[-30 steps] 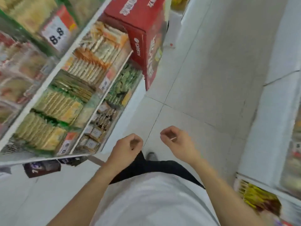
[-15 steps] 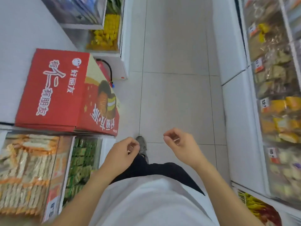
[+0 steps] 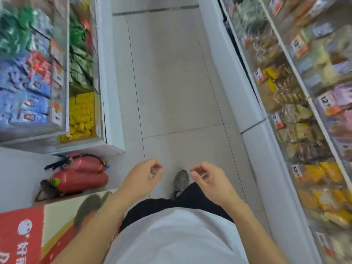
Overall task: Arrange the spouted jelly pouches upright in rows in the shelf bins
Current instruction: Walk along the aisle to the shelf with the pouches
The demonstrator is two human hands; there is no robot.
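Note:
Both hands hang in front of my white shirt over the aisle floor. My left hand [image 3: 142,176] is loosely curled, thumb near the fingertips, with nothing in it. My right hand [image 3: 209,178] is curled the same way and holds nothing. No spouted jelly pouch can be made out; the shelf goods are blurred. The bins on the left shelf [image 3: 112,92] hold blue, green and yellow packets [image 3: 82,111]. Both hands are well short of either shelf.
Two red fire extinguishers [image 3: 80,174] lie on the floor at the left. A red carton [image 3: 28,235] sits at the lower left beside my arm. The right shelf [image 3: 285,111] carries bagged snacks with price tags. A tiled aisle [image 3: 171,82] runs ahead; my grey shoe [image 3: 182,180] steps forward.
The view has swung from the left shelf toward the aisle ahead. The red carton has slid to the lower left and the extinguishers have come into sight. Both hands stay curled and have moved slightly apart.

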